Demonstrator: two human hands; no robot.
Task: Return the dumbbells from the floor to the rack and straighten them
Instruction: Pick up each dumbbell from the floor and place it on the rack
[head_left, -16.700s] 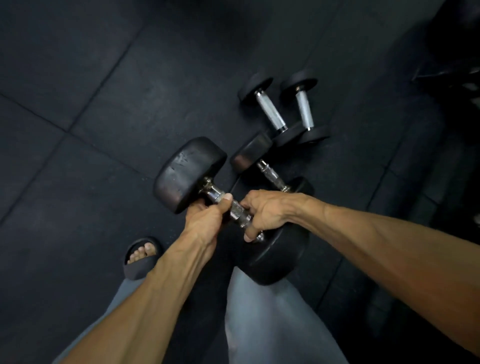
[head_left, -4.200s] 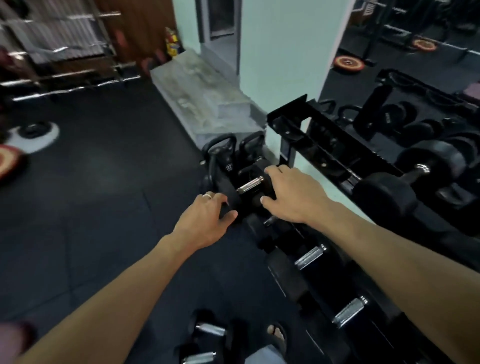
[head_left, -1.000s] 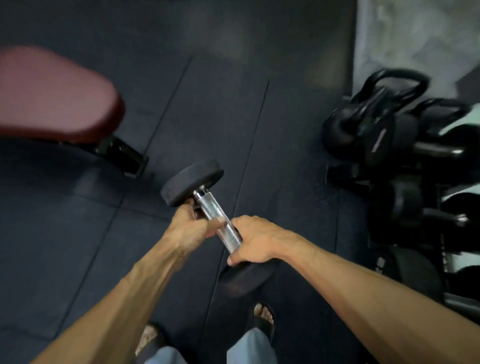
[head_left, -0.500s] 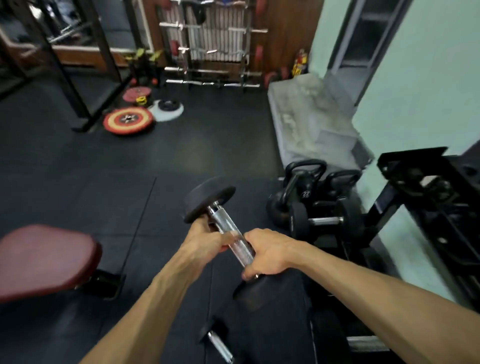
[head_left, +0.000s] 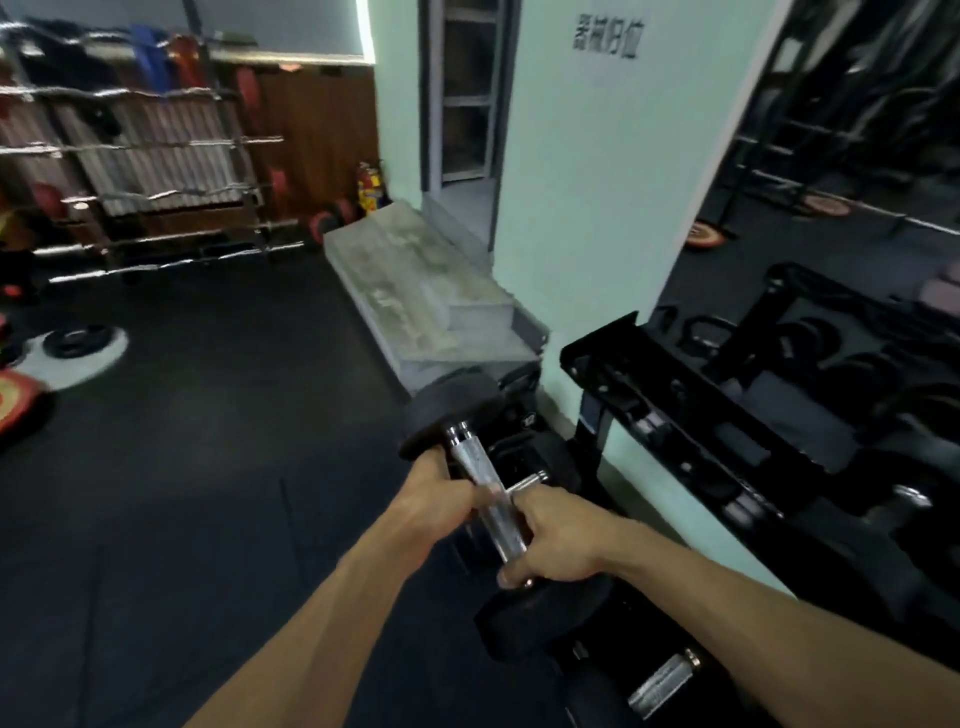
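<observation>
While held clear of the floor, dumbbell carried in both hands, just left of rack and at about the height of its lower tier. Long axis running away from the body, slightly leftward: far head up and forward, near head low and close, below the right wrist. Rack to the right of that axis, so right hand nearer the rack, left hand on the outer side. Chrome handle bare between the two grips.

Left hand wrapped around the handle's far part, just under the far head, knuckles outward. Right hand closed over the near part, fingers curled beneath, thumb side up. Both forearms stretched forward and converging on the handle, right one crossing over the lower tier.

Lower tier holding other dumbbells, chrome handles lying across the rails; one right behind the held dumbbell. Likely next: swing right and turn the axis to match those handles before setting down; free slot not clear from here, picture blurred. Risk judged: near head knocking a racked one.
</observation>
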